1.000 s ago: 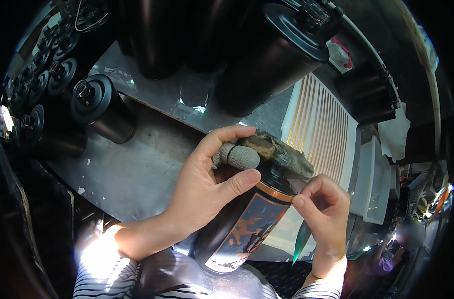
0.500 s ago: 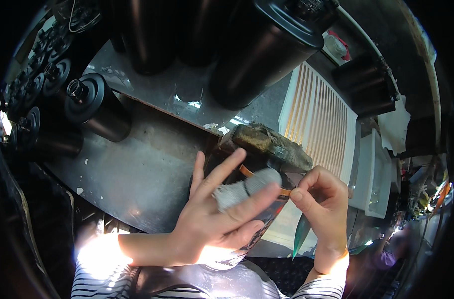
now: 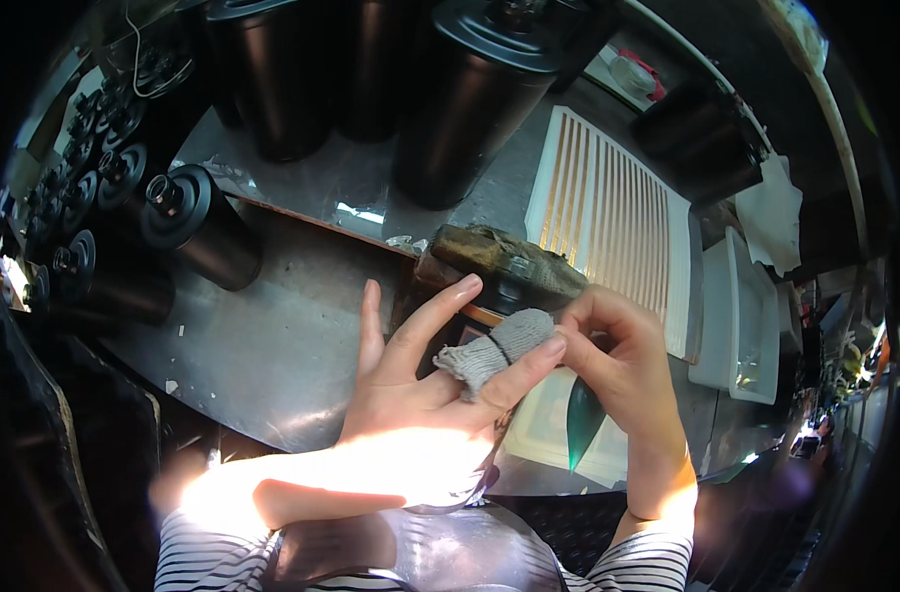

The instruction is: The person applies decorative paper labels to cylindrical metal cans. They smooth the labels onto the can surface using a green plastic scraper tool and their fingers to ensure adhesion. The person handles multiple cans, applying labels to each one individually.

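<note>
My left hand lies palm down with its fingers spread over a dark, glossy object, mostly hidden beneath it. A grey knit cloth cover with a black band is wrapped around one or more of its fingers. Beside that cover, a narrow orange-gold strip crosses the dark object. My right hand pinches thumb and finger together at the strip's right end, close to my left index fingertip; the pinched end is hidden. A green pointed flat piece hangs below the right hand; how it is held cannot be seen.
A worn, padded block stands just beyond my hands. To its right lies a white sheet with rows of gold strips, then a white tray. Large black canisters stand at the back, with several more at left.
My left hand has shifted slightly left, its cloth-covered finger now sharp instead of blurred. My right hand has moved up and left, meeting the left index fingertip. The view has shifted a little.
</note>
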`<state>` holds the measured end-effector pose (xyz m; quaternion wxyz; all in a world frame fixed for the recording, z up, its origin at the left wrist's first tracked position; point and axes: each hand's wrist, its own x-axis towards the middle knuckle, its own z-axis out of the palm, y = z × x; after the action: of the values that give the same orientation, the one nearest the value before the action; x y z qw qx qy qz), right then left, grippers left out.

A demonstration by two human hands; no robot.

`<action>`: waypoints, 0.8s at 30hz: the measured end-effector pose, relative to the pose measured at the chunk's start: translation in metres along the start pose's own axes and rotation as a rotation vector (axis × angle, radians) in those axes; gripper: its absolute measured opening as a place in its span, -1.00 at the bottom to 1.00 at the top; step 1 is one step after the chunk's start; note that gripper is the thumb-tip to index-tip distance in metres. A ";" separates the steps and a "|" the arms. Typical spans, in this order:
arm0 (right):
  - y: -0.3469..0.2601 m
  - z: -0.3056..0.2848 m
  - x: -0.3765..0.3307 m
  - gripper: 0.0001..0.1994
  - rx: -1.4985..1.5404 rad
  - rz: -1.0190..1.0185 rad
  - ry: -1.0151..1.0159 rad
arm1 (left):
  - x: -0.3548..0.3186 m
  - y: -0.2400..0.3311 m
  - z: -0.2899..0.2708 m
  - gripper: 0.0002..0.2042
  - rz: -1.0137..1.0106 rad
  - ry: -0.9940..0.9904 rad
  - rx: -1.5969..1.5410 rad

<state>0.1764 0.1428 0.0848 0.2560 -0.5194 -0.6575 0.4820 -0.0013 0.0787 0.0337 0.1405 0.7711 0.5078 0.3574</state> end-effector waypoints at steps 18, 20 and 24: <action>0.019 -0.020 -0.013 -0.86 0.182 0.039 -0.022 | -0.010 0.006 -0.006 -0.32 -0.195 0.014 -0.168; 0.022 -0.021 -0.015 -0.83 0.203 0.035 -0.006 | -0.001 0.012 -0.012 -0.41 -0.075 -0.088 0.063; 0.028 -0.026 -0.017 -0.79 0.220 0.025 -0.014 | 0.007 0.025 -0.009 -0.48 0.017 -0.166 0.270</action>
<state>0.2158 0.1360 0.0729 0.3009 -0.4928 -0.5959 0.5581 0.0112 0.0723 0.0571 0.0742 0.8142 0.5312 0.2221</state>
